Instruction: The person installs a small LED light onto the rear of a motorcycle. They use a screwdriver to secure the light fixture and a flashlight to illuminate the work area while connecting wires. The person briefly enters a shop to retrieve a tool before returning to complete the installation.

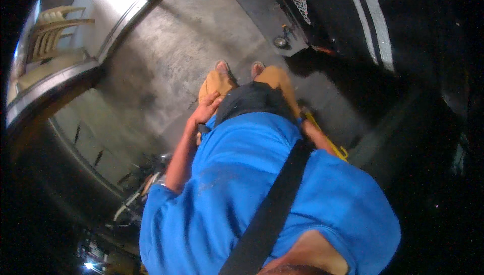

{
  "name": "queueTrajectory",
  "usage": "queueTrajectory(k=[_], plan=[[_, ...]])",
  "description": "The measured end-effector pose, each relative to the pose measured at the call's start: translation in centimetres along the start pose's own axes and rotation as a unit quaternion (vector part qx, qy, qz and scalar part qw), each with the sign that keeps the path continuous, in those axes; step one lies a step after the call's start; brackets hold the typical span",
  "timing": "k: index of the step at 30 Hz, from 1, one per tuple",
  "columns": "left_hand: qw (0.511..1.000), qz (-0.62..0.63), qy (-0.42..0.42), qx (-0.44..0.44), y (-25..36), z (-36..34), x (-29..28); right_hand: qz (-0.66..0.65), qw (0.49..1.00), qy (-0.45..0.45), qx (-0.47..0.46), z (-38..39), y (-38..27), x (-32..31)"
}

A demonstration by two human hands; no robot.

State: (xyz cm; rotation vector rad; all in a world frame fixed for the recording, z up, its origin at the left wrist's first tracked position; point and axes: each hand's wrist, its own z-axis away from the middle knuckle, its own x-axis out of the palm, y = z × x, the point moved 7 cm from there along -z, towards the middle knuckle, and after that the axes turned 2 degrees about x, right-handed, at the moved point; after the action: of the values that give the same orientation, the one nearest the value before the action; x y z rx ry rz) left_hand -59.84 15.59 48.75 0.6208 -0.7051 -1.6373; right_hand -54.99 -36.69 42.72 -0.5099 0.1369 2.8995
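My left hand (209, 106) rests at my left thigh, beside a black bag (252, 98) that lies across my lap. Its fingers look extended along the leg, with nothing seen in them. On the other side, my right hand (305, 121) hangs low by my right hip, its fingers dark and mostly hidden. A thin yellow object with a hooked end (343, 153) runs along the outside of that forearm; whether the hand holds it cannot be made out. A wide black strap (272, 204) crosses my blue shirt.
Grey concrete floor (186, 28) stretches ahead of my sandalled feet. At the far left, plastic chairs (50, 33) stand past a metal-framed opening (118, 33). A dark panel with light stripes (370, 18) rises at the right, near a small round metal object (280, 42).
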Motion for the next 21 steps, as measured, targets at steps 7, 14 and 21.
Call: queueTrajectory(k=[7,14,21], plan=[[0.995,0.083,0.025,-0.05,1.4,-0.4,3.4,-0.301,0.952,0.042,-0.02,-5.9,6.2,0.0],[0.992,-0.08,0.084,-0.053,1.3,0.0,7.3,-0.188,0.967,0.051,-0.166,-2.2,-9.4,-12.9],[0.991,-0.063,0.113,-0.047,-0.4,-1.8,10.7,-0.032,0.96,0.125,-0.248,-2.0,-15.1,-15.9]])
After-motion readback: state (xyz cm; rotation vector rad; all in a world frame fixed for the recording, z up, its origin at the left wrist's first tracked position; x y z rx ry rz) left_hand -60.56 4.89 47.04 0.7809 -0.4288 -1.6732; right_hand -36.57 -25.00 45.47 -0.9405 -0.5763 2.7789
